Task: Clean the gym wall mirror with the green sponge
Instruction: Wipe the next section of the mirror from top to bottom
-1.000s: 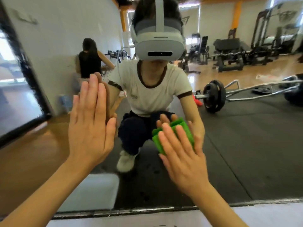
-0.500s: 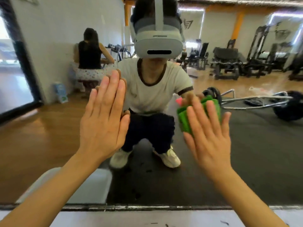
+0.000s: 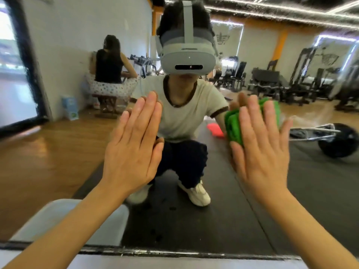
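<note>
Left hand (image 3: 132, 150) lies flat against the mirror (image 3: 58, 152), fingers straight and together, holding nothing. Right hand (image 3: 260, 152) presses the sponge (image 3: 233, 127) against the glass with straight, slightly spread fingers; sponge sits under the fingers, right of centre.

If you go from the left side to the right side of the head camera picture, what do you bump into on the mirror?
Black window frame → seated person reflected in the mirror → left hand flat on the glass → green sponge → right hand pressing it → barbell plate.
</note>
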The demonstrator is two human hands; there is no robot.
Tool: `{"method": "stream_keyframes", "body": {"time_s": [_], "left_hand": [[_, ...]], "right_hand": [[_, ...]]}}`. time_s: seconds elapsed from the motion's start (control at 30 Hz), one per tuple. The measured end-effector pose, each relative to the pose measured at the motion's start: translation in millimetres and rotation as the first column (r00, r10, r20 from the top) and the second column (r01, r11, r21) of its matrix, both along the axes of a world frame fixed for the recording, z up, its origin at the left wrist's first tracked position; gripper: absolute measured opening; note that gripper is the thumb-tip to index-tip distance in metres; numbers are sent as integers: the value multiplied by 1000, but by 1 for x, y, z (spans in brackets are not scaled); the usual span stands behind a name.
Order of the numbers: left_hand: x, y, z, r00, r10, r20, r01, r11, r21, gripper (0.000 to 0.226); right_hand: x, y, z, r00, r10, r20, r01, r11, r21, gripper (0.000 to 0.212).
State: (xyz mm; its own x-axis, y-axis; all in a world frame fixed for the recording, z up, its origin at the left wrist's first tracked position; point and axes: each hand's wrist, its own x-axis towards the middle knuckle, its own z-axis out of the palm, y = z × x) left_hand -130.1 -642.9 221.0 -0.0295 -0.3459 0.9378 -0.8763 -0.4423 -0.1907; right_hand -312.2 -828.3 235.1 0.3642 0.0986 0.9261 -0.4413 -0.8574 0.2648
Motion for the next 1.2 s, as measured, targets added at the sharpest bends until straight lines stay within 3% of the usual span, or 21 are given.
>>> {"method": "stream_keyframes", "body": {"time_s": [0.17, 0.33, 0.43, 0.57, 0.67, 0.77, 0.87, 0.97, 1.07, 1.2], "left_hand": [[0, 12, 1, 991, -131, -38, 131, 991, 4, 65], [28, 53, -5, 987, -75, -144, 62, 994, -92, 63], [47, 71, -7, 978, -47, -204, 17, 989, -149, 62], [67, 84, -11, 977, -21, -213, -12, 988, -153, 64], [73, 81, -13, 983, -9, -184, -24, 985, -173, 64], [76, 79, -15, 988, 4, -155, -34, 981, -193, 64], [77, 80, -14, 988, -1, -151, -26, 983, -182, 65], [77, 81, -14, 986, -6, -164, -23, 984, -174, 65], [76, 80, -14, 988, 5, -152, -32, 984, -177, 64], [78, 78, -15, 990, 6, -138, -33, 980, -195, 62]], "right_hand": [[11, 13, -2, 982, -36, 186, -4, 978, 207, 56], [87, 90, 15, 990, 137, 26, -136, 991, -17, 54], [78, 78, 20, 979, 199, -36, -202, 975, -89, 54], [38, 41, 8, 953, 226, 201, -259, 953, 157, 50], [53, 55, 10, 948, 136, 286, -196, 961, 193, 51], [105, 105, 22, 987, 128, 102, -134, 989, 62, 61], [143, 147, 33, 961, 256, -109, -267, 958, -108, 58], [128, 125, 41, 966, 199, -165, -232, 947, -220, 58], [73, 74, 27, 994, 110, -17, -111, 993, -36, 55], [63, 73, 6, 981, 74, 181, -109, 975, 195, 55]]}}
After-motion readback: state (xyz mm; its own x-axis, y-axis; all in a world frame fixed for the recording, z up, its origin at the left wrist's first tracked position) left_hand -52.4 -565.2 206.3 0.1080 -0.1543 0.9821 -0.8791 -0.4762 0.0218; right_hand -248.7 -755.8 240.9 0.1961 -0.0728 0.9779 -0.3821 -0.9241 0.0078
